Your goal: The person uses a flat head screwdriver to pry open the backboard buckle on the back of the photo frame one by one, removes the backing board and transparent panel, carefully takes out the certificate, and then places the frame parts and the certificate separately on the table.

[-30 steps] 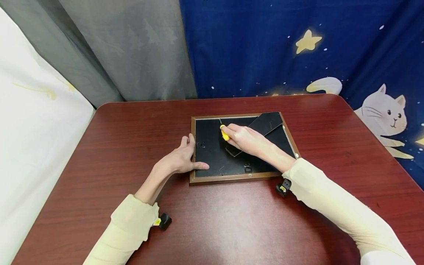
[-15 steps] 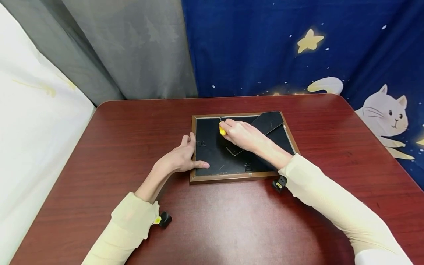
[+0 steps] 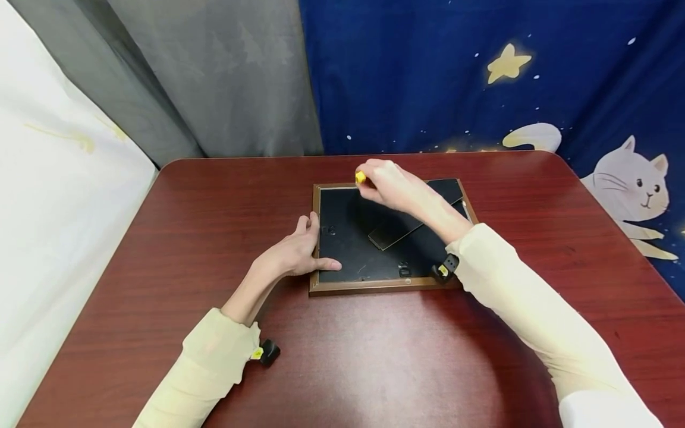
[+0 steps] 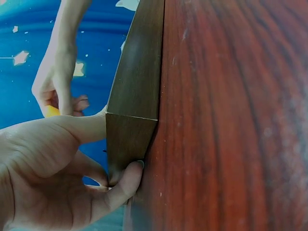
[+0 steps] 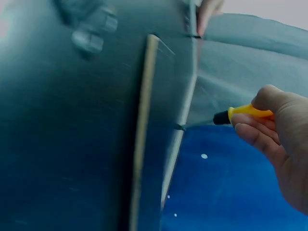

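A picture frame (image 3: 342, 285) lies face down near the desk's (image 3: 214, 196) far edge. The left hand (image 3: 291, 255) grips the frame's left rim, thumb on the backing. The right hand (image 3: 387, 184), fingers curled round a yellow-handled screwdriver (image 3: 360, 177), sets its tip at the frame's far rim.

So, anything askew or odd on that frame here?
Yes: the stand flap on the back of the frame sits diagonally, swung out of line with the edges. A yellow-handled tool pokes at the far edge.
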Demonstrator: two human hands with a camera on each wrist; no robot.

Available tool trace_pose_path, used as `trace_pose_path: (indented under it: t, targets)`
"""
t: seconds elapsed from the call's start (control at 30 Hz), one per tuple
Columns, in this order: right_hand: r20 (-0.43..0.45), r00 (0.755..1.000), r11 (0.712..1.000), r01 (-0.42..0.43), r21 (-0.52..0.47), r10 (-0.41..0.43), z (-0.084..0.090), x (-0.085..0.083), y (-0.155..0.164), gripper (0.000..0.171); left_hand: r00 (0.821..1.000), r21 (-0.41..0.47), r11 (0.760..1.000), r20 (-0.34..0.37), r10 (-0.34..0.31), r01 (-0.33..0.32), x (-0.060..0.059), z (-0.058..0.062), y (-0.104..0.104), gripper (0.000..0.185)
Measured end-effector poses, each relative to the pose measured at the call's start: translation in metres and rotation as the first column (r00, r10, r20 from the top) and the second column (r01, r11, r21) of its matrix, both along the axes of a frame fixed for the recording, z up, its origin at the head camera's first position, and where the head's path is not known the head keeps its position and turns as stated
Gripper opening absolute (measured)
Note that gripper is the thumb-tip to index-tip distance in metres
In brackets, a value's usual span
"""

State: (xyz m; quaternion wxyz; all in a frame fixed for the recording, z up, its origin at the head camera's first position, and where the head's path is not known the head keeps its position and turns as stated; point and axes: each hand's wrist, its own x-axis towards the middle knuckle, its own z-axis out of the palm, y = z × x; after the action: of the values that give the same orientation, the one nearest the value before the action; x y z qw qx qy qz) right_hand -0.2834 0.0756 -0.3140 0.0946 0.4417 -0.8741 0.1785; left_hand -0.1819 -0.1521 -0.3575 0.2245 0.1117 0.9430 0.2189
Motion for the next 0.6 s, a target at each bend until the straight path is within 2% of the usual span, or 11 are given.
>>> trace_pose_path:
  t: [0.13, 0.23, 0.4, 0.47, 0.6]
  targets:
    - [0.083, 0.996, 1.0, 0.019, -0.006, -0.018, 0.009, -0.016, 0.001, 0.008, 1.0, -0.005, 1.0, -0.007, -0.008, 0.008, 0.001, 0.001, 0.0, 0.123]
    - [0.156, 0.986, 0.998, 0.064, 0.01, -0.064, 0.017, -0.027, 0.001, 0.011, 1.0, -0.008, 1.0, -0.004, -0.01, 0.01, 0.0, 0.002, 0.0, 0.122]
    - [0.302, 0.941, 0.988, 0.147, 0.049, -0.155, 0.027, -0.037, -0.001, 0.014, 1.0, -0.013, 1.0, -0.012, -0.012, 0.011, -0.001, 0.002, 0.0, 0.121]
    - [0.298, 0.943, 0.989, 0.144, 0.04, -0.149, 0.027, -0.036, -0.001, 0.013, 1.0, -0.016, 1.0, -0.014, -0.007, 0.007, 0.0, 0.002, 0.0, 0.122]
    - [0.175, 0.982, 0.997, 0.075, -0.008, -0.073, 0.017, -0.02, 0.002, 0.011, 1.0, -0.023, 1.0, -0.016, -0.008, 0.007, -0.001, 0.001, 0.0, 0.124]
